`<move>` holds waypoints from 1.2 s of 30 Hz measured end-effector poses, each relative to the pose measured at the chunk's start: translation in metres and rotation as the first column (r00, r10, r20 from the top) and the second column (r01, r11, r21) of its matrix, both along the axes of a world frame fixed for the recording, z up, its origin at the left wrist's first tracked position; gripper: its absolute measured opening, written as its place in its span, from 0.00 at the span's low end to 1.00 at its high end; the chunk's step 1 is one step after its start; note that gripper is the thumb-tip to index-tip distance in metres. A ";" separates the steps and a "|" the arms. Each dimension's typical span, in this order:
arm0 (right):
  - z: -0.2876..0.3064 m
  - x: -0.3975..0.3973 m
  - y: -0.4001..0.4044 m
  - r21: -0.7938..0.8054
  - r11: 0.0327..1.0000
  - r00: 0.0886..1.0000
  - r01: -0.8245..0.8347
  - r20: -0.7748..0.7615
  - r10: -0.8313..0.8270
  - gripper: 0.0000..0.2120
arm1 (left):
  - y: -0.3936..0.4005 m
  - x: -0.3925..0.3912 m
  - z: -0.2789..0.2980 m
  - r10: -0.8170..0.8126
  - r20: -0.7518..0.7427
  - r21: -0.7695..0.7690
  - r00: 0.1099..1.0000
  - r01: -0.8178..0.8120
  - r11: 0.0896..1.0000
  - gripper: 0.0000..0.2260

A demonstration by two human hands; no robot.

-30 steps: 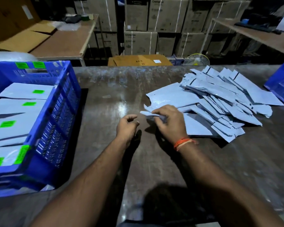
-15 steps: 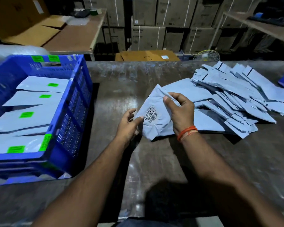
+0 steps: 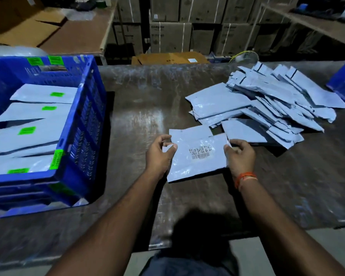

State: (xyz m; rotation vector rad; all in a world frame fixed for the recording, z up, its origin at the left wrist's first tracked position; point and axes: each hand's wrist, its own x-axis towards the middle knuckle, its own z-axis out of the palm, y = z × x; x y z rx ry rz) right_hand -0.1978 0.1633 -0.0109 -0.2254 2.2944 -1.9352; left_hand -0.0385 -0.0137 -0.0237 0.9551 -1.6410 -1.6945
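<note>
Warehouse packing area, probably: stacked cardboard cartons (image 3: 170, 35) behind, blue crate (image 3: 82, 124) of labelled mailers, loose mailer pile (image 3: 267, 104) on worktable (image 3: 139, 108).

1 cam only, worn on the person's head: it looks fwd & down across the tabletop (image 3: 147, 96) from its near edge. It sits close, so both forearms run up from the bottom of frame to the left hand (image 3: 159, 154) & right hand (image 3: 240, 156), either side of the pouch (image 3: 197, 156) approx mid-frame. Wide-angle lens bends the edges: blue crate (image 3: 82, 120) fills the left side, pile of pouches (image 3: 267, 100) lies right of centre, & past the tabletop's far edge the view reaches stacked cartons (image 3: 169, 36) at the back.
</note>
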 end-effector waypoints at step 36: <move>0.001 -0.339 0.410 0.444 0.873 0.960 0.203 -0.265 -0.089 0.11 | 0.380 -0.385 0.025 -0.206 0.276 -0.497 0.939 0.323 0.805 0.24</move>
